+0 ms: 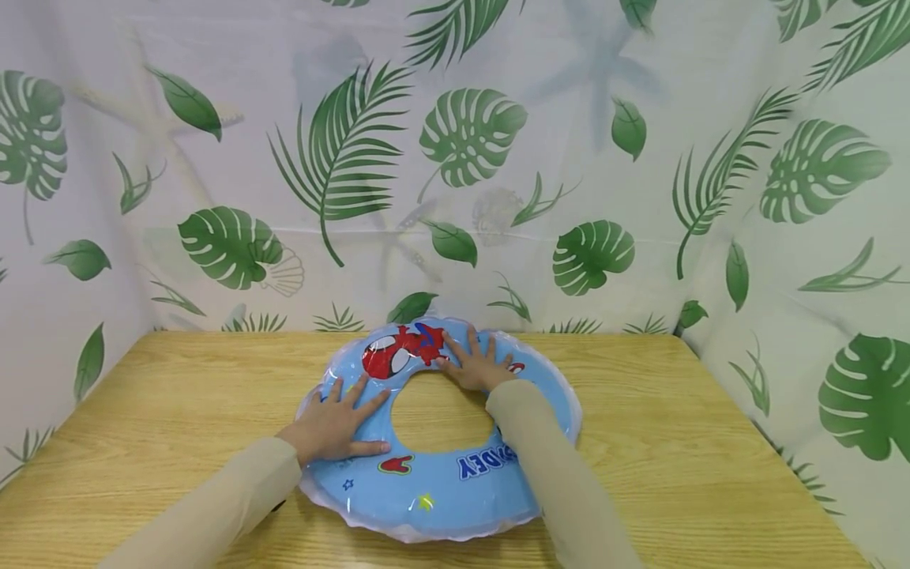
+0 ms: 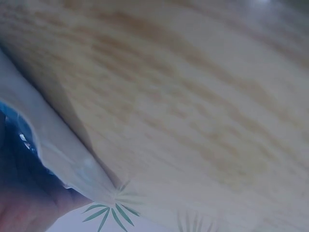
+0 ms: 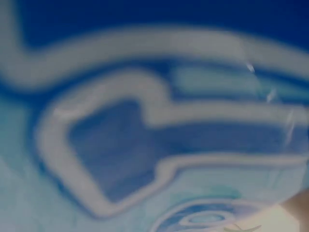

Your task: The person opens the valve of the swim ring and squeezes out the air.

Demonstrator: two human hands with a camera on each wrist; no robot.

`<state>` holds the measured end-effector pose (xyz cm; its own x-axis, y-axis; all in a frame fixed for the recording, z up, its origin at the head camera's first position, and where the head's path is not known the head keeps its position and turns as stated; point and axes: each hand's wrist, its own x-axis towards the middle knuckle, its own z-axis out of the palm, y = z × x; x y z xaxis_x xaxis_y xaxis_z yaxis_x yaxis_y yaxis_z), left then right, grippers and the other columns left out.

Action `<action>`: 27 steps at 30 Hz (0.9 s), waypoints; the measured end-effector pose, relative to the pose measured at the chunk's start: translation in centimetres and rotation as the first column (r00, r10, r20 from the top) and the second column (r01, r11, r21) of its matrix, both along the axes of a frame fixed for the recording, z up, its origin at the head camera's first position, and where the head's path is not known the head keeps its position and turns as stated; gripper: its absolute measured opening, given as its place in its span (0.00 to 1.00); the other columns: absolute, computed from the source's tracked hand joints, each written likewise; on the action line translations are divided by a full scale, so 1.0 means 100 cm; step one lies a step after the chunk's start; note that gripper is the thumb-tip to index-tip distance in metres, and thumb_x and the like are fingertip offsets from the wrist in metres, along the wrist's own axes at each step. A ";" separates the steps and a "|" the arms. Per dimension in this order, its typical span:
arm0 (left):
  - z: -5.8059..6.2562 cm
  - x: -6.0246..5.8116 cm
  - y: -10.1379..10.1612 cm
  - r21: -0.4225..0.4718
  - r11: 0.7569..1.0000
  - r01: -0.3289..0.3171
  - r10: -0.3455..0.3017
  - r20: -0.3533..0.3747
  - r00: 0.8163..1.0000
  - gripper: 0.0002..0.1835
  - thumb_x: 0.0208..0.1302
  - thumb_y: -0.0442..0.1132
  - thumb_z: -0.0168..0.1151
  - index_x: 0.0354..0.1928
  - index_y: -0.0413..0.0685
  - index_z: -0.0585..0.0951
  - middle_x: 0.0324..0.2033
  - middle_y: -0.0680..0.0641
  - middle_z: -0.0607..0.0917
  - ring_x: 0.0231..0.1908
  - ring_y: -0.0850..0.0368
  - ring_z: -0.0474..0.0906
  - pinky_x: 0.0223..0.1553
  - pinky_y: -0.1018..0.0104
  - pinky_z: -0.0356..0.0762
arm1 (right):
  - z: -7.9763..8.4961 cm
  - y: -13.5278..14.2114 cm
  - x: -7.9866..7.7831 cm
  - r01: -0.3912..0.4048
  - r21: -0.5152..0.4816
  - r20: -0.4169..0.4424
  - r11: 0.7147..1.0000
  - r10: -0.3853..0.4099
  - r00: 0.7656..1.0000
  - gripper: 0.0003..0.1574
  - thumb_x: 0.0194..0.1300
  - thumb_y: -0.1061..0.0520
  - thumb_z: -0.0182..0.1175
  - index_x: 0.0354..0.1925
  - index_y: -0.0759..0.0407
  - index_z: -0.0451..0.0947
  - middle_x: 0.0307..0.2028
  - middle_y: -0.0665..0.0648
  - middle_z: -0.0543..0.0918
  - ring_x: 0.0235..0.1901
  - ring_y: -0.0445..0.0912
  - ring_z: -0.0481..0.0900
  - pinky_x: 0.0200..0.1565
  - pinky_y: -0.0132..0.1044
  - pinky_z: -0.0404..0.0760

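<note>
Now, left hand [image 1: 337, 423]: spread on the left part of the blue swim ring [image 1: 434, 502], fingers fanned and straight, thumb pointing toward the central hole [image 1: 441, 415]; it rests on the vinyl and pinches nothing.
Right hand [image 1: 478, 365]: spread too, over the ring's far part and a little right of the middle, thumb near the hole's rim; it grips nothing.
Pressure: flat palms and fanned fingers seem the right choice on a soft, air-filled wall; sharing the load evenly between both hands should stop the ring from tipping or skidding.
Right sleeve [image 1: 554, 474]: crosses the ring's right side and hides some of the lettering [image 1: 476, 465]; raising that forearm slightly would probably avoid dragging the vinyl.
Left sleeve [image 1: 213, 498]: comes in from the near left, mostly off the ring.
Outer seam [image 1: 408, 535]: wavy all along the near side, so the ring may not be drum-tight and should give under the palms.
Red figure [image 1: 387, 356]: printed on the far left part, between the two hands.
Ring's place: lying on the worktop [image 1: 661, 442], well apart from its left and right edges; the far rim overlaps the worktop's far edge in the head view.
Wall cloth [image 1: 469, 142]: leaf-patterned, beyond that far edge; whether the ring touches it, I cannot tell.
</note>
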<state>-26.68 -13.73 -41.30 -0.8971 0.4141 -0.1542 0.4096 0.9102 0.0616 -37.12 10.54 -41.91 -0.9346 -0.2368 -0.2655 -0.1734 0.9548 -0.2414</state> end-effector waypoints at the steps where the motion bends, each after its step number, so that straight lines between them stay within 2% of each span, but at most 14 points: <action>1: 0.000 0.000 0.000 -0.002 1.000 0.001 -0.001 -0.001 1.000 0.45 0.51 0.74 0.47 0.69 0.63 0.55 0.69 0.38 0.54 0.65 0.28 0.49 0.58 0.30 0.51 | 0.000 -0.001 0.000 0.002 0.008 0.005 1.000 -0.002 1.000 0.40 0.64 0.27 0.29 0.70 0.30 0.32 0.72 0.56 0.27 0.68 0.67 0.27 0.58 0.73 0.34; 7: 0.002 0.002 -0.001 -0.011 1.000 0.015 -0.015 -0.012 1.000 0.45 0.52 0.74 0.46 0.69 0.62 0.55 0.69 0.38 0.55 0.65 0.27 0.50 0.57 0.30 0.53 | -0.002 -0.006 0.002 0.018 0.065 0.020 0.998 -0.020 1.000 0.38 0.65 0.27 0.30 0.70 0.30 0.36 0.72 0.54 0.28 0.68 0.66 0.26 0.59 0.72 0.33; 15: 0.002 0.000 -0.003 -0.015 1.000 0.023 -0.024 -0.010 1.000 0.45 0.52 0.74 0.46 0.69 0.61 0.55 0.69 0.37 0.54 0.65 0.27 0.50 0.56 0.29 0.53 | -0.003 -0.007 0.002 0.013 0.112 0.018 0.994 -0.015 1.000 0.39 0.64 0.26 0.28 0.69 0.29 0.34 0.72 0.54 0.27 0.69 0.65 0.27 0.59 0.71 0.34; 21: 0.000 0.001 -0.003 -0.024 1.000 0.016 -0.017 -0.012 1.000 0.46 0.52 0.75 0.45 0.70 0.63 0.54 0.69 0.38 0.54 0.65 0.28 0.50 0.57 0.30 0.52 | 0.001 -0.006 0.001 -0.011 0.113 0.034 0.994 0.008 0.999 0.39 0.64 0.27 0.29 0.70 0.31 0.35 0.72 0.55 0.29 0.68 0.67 0.28 0.58 0.73 0.36; 24: -0.001 0.001 -0.003 -0.025 1.000 0.017 -0.017 -0.017 1.000 0.46 0.52 0.75 0.44 0.70 0.63 0.54 0.69 0.39 0.54 0.65 0.28 0.50 0.58 0.30 0.52 | 0.008 -0.009 0.001 -0.006 0.096 0.033 0.995 0.003 0.999 0.40 0.65 0.28 0.34 0.70 0.33 0.39 0.72 0.58 0.34 0.68 0.68 0.30 0.59 0.72 0.37; 27: 0.000 0.002 -0.003 -0.027 0.999 0.025 -0.026 -0.037 0.999 0.45 0.52 0.75 0.44 0.70 0.62 0.54 0.69 0.38 0.55 0.65 0.28 0.50 0.57 0.30 0.52 | 0.016 -0.016 -0.001 -0.003 0.055 -0.002 0.998 0.003 1.000 0.40 0.65 0.30 0.37 0.71 0.35 0.42 0.72 0.60 0.39 0.68 0.68 0.32 0.60 0.71 0.39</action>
<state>-26.52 -14.07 -41.31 -0.8916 0.4332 -0.1316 0.4344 0.9005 0.0215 -37.20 8.90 -40.34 -0.9346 -0.2244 -0.2760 -0.1764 0.9661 -0.1884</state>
